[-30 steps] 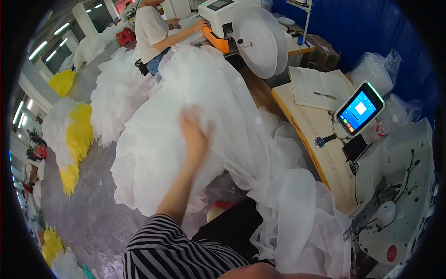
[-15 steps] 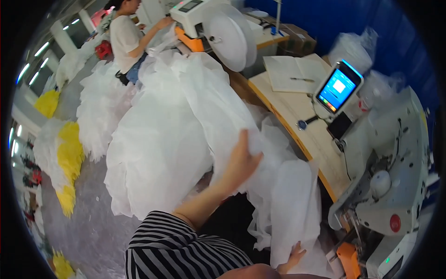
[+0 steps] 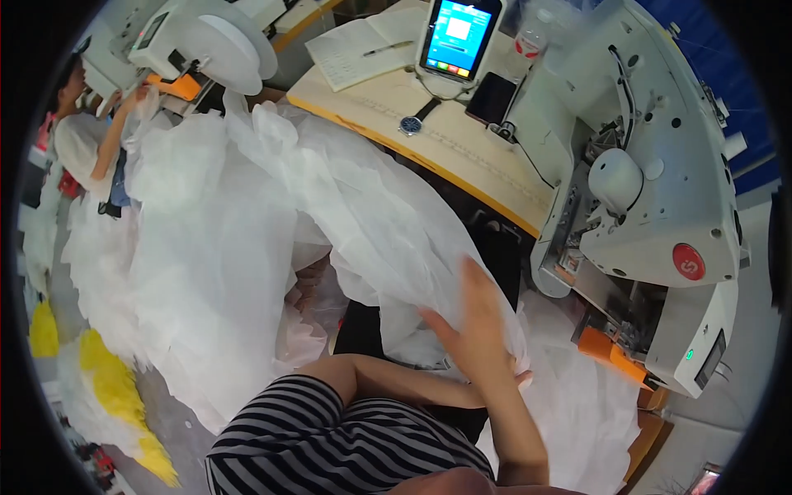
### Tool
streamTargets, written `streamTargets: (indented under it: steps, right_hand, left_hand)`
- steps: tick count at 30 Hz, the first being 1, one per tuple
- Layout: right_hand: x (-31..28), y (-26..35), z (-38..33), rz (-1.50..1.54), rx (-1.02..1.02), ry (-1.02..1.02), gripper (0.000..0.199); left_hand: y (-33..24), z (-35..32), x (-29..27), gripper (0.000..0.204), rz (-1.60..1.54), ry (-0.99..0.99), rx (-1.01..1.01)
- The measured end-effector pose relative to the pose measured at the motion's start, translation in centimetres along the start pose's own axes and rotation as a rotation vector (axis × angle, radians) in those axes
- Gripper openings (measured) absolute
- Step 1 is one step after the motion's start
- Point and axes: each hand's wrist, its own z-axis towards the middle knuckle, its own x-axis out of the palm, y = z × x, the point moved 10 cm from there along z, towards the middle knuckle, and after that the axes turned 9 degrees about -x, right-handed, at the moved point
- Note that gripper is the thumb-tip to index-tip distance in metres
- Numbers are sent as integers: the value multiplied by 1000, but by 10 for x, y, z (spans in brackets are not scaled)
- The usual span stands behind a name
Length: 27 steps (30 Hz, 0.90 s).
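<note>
White sheer fabric, in a long gathered band, runs from the upper left down to my lap. My right hand is over the band's lower end, blurred, with thumb and fingers apart; nothing shows gripped in it. My left forearm passes beneath my right wrist. Of my left hand only a few fingertips show, beside the fabric's edge; the rest is hidden. More white fabric spreads below the white sewing machine, which has an orange part near its working end.
On the wooden table lie a watch, a dark phone and an open notebook with a pen. A lit screen and a bottle stand behind. Another person works at a second machine at upper left.
The view has swung right. My left hand has left the fabric's middle and come down beneath my right wrist. My right hand has risen from the lower edge to above the band's lower end.
</note>
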Motion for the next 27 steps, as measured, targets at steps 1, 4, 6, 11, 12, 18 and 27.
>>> streamTargets:
  steps: [1,4,6,11,12,18,27]
  right_hand:
    - [31,-21,19,-62,-68,0,79]
    - [110,-62,50,50,208,204,54]
    - [97,-79,52,-36,141,239,27]
    - [-3,-35,20,123,-186,-164,10]
    - [-7,-50,4,413,20,-122,11]
    - [-51,-76,-46,706,380,-299,18]
    - [-123,-130,-83,361,583,-686,14]
  left_hand:
    - [3,5,23,30,853,72,-146]
    - [79,15,-63,28,1121,182,97]
    - [5,-5,-52,29,1193,251,-141]
    - [-288,-68,58,46,1808,-167,553]
    - [-326,-66,106,53,2000,-172,788]
    - [-255,-9,118,54,2086,396,69]
    - [-275,16,116,31,2285,-71,990]
